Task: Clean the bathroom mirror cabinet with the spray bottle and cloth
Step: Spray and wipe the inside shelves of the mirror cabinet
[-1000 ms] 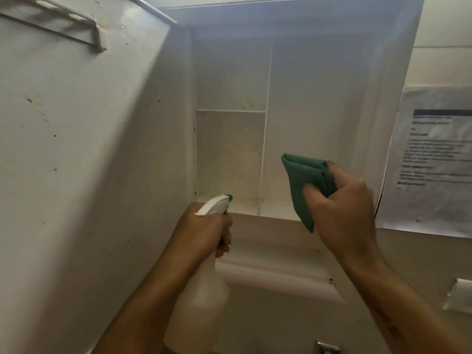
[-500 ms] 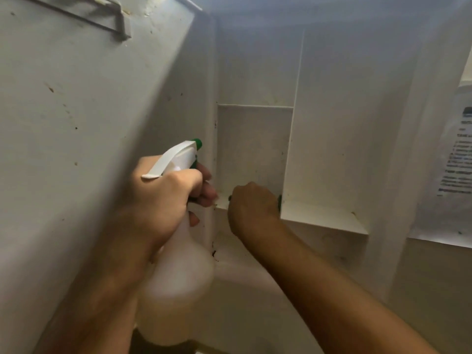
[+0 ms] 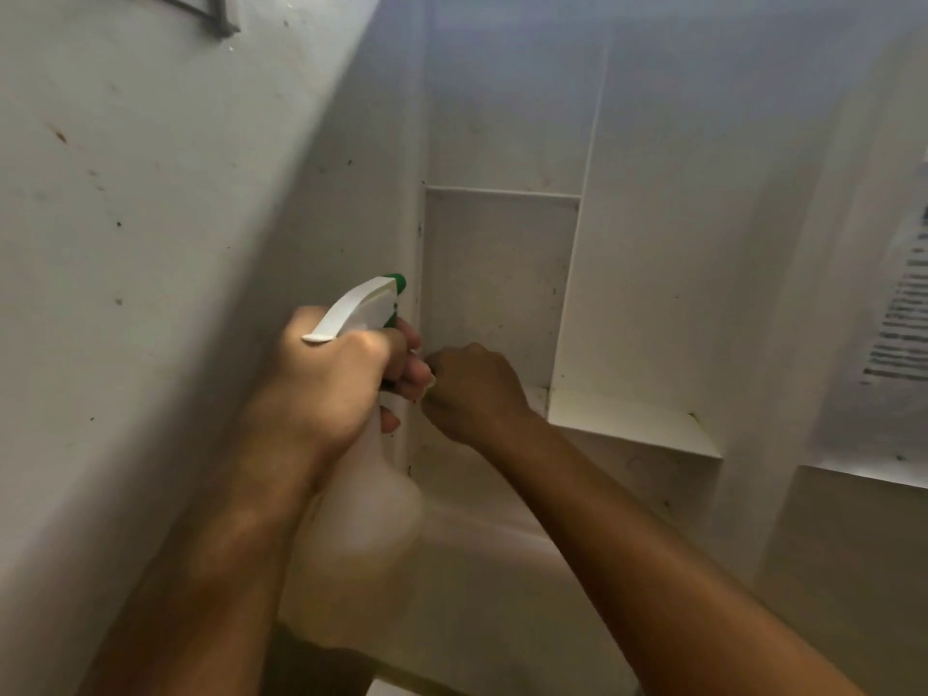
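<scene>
White-painted cabinet door [image 3: 150, 218] fills the left side, swung open, with little brown specks all over its inner face and a thin metal rail [image 3: 201, 15] near the top. Next to it, the left hand [image 3: 321, 389] has its grip wrapped tight around the neck of the translucent plastic spray bottle with the white trigger head and green nozzle tip [image 3: 366, 308], fingers on the trigger, nozzle aimed up toward the hinge edge. Right beside it, almost touching those fingers, the right hand [image 3: 472, 389] is balled up at the left end of the white lower shelf [image 3: 632, 419] in the narrow left compartment [image 3: 497, 283]. The green cloth from the task should be in that fist, but honestly I can't see it from here, so I can't tell what that grip is holding.

Looks like the wiping step, working the corner where shelf meets side wall. To do it well I'd press into the seam, drag outward along the shelf instead of scrubbing in place, and refold to a clean face. The compartment's back panel has dark spots worth a spritz too. Far right, a blurry printed paper sheet [image 3: 899, 334] hangs on the wall; keep overspray off it.
</scene>
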Demonstrator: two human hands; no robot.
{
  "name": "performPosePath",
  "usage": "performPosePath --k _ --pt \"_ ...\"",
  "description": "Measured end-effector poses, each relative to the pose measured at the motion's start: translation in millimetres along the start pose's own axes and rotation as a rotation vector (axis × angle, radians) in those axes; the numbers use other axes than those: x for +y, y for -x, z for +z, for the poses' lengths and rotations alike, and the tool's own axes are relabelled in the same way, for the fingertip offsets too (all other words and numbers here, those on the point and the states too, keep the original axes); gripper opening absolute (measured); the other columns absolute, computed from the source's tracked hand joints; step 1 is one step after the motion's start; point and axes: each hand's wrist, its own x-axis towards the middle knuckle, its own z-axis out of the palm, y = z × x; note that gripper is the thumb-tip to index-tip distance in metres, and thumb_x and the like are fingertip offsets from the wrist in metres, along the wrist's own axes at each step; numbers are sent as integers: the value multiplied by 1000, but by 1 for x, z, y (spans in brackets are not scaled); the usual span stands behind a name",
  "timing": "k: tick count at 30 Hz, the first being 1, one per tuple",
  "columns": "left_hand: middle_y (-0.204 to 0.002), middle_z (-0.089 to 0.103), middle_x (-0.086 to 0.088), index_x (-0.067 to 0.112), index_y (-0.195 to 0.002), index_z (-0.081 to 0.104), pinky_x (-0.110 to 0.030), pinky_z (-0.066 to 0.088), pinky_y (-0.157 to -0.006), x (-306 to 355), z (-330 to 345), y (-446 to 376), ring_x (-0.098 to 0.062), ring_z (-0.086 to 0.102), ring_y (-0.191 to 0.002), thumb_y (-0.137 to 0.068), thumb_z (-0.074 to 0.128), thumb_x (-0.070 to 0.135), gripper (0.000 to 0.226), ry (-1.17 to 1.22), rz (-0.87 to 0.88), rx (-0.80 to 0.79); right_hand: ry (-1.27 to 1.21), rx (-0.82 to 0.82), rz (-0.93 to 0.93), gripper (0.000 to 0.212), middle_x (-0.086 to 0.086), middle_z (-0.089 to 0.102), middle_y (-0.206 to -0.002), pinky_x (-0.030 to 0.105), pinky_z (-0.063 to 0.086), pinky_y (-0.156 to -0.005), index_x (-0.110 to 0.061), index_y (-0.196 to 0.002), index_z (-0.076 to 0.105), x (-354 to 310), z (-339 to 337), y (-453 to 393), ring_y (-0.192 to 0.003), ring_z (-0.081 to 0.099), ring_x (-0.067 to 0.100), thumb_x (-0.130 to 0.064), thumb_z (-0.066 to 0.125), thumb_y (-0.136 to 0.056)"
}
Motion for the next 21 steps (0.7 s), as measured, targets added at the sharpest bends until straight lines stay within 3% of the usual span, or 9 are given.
performPosePath --k 4,7,10,13,15,21 --pt "-65 74 -7 6 -85 70 -24 45 -42 -1 3 0 -16 70 -61 -81 53 -1 18 5 2 12 -33 -30 -76 21 -1 62 -81 27 32 -54 -19 -96 68 10 -11 21 -69 53 17 -22 47 -95" --pt "-66 74 -9 5 -85 71 -24 44 -43 -1 8 -1 -19 70 -64 -80 54 0 18 16 2 9 20 -41 -84 18 2 56 -84 29 36 -63 -17 -103 64 11 -16 37 -71 48 20 -18 47 -95" --pt "-68 75 -9 5 -87 71 -27 45 -49 -1 13 0 -21 71 -68 -80 54 2 19 27 2 -23 87 -23 -17 19 6 62 -95 30 38 -66 -15 -109 63 14 -15 43 -73 48 20 -14 50 -95" --pt "-67 74 -9 7 -84 72 -29 45 -53 0 15 1 -20 71 -66 -82 54 1 19 22 10 -54 118 -56 60 21 9 62 -107 31 40 -68 -13 -114 62 11 -16 38 -82 54 22 -11 55 -94" --pt "-66 74 -9 7 -82 71 -28 45 -52 0 14 2 -18 70 -64 -83 53 0 19 26 20 -64 104 -73 126 21 9 61 -111 31 43 -71 -12 -114 62 8 -19 31 -95 60 25 -10 57 -93" --pt "-65 73 -9 5 -82 71 -24 43 -41 4 7 6 -19 70 -64 -81 52 -3 20 32 26 -86 98 -57 195 34 11 59 -122 31 48 -84 -11 -126 59 8 -26 20 -110 60 26 -7 61 -92"
